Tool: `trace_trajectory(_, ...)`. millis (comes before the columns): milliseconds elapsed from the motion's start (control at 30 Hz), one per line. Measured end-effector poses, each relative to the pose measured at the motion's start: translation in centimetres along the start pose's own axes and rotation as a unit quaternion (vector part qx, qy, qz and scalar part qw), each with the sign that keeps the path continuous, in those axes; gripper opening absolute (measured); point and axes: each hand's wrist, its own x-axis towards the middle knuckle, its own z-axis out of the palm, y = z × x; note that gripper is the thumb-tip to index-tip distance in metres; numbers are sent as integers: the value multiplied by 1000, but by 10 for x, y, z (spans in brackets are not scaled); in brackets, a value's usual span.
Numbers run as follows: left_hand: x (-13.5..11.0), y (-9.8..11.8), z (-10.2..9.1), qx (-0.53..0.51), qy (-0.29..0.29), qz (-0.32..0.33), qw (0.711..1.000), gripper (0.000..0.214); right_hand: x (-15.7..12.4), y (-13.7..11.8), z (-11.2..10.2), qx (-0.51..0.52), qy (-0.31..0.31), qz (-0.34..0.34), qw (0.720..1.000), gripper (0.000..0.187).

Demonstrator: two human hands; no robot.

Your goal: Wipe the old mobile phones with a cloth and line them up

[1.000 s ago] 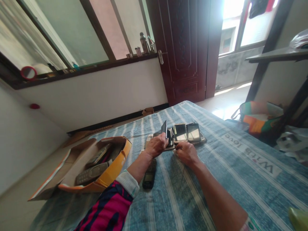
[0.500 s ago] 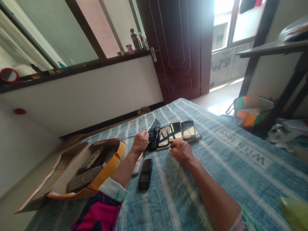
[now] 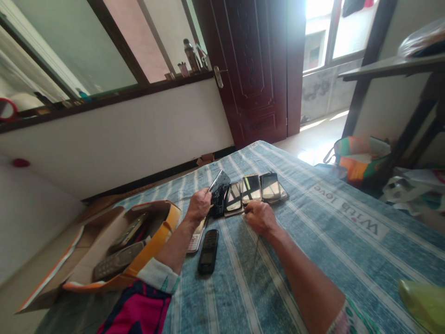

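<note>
The left hand (image 3: 200, 204) grips a shiny, flat grey phone (image 3: 221, 178), tipped up. The right hand (image 3: 260, 217) curls beside a flat, gold-edged phone (image 3: 251, 188); what it holds, I cannot tell

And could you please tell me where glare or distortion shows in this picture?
In the head view: daylight washes out the upper-right window and glares on the floor; phone screens near the right hand show reflections; the door leans, perhaps from lens distortion.
</note>
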Motion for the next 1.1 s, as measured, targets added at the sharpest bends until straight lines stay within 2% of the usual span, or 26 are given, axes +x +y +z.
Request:
trace_trajectory(200, -8, 10, 5, 139, -42, 55, 988, 27, 1, 1, 1, 0, 0, -1, 1000, 26)
trace_trajectory(500, -30, 27, 27, 294, -99, 102, 945, 22, 1, 3, 3, -7, 0, -6, 1000, 29)
trace_trajectory(800, -44, 40, 39, 375, -132, 142, 907, 22, 1, 4, 4, -13, 2, -5, 1000, 28)
trace_trajectory(1100, -51, 48, 54, 410, -139, 151, 889, 22, 0, 3, 1, -8, 3, -10, 1000, 24)
